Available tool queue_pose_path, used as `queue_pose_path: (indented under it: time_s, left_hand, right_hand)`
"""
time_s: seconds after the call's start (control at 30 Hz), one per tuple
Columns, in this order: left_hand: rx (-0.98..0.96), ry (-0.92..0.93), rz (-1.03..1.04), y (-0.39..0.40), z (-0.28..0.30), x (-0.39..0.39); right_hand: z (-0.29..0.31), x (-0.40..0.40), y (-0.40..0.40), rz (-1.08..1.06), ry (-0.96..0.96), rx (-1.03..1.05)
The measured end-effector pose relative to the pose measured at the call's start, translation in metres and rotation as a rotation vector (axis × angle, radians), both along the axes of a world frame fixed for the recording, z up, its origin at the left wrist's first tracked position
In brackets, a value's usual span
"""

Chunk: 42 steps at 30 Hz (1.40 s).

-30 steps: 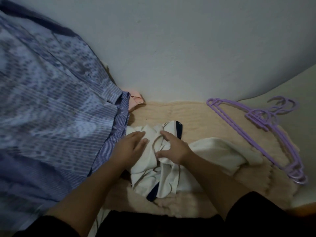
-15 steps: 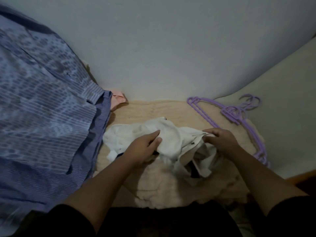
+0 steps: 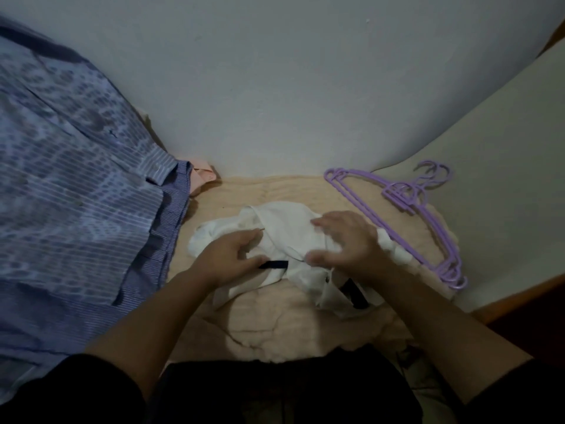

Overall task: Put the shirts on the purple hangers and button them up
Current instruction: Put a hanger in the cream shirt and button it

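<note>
The right hand [image 3: 345,243] is motion-blurred, its grip unclear. The blue striped shirt [image 3: 76,209] runs past the left edge. Both hands cover parts of the white shirt [image 3: 284,221].

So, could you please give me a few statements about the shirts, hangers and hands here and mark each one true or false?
1. The purple hangers lie to the right of the white shirt. True.
2. The white shirt already hangs on a hanger. False: it lies crumpled on the beige blanket, and no hanger is in it.
3. Both hands are on the white shirt. True: the left hand and the right hand both rest on its fabric.
4. The right hand holds a purple hanger. False: the hangers lie untouched beside it.
5. The blue patterned shirt lies to the left of the white one. True.
</note>
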<state>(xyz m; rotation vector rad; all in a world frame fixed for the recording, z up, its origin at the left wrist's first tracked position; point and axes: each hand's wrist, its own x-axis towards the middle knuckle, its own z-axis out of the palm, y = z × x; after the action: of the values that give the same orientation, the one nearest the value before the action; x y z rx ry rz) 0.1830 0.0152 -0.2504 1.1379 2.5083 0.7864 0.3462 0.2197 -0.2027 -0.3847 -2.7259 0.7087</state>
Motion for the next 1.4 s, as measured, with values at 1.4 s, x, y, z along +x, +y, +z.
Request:
queue_pose_path:
  time_s: [1.4]
  left_hand:
    - [-0.247, 0.338, -0.092, 0.013, -0.015, -0.058]
  right_hand:
    - [-0.059, -0.038, 0.032, 0.173, -0.220, 0.599]
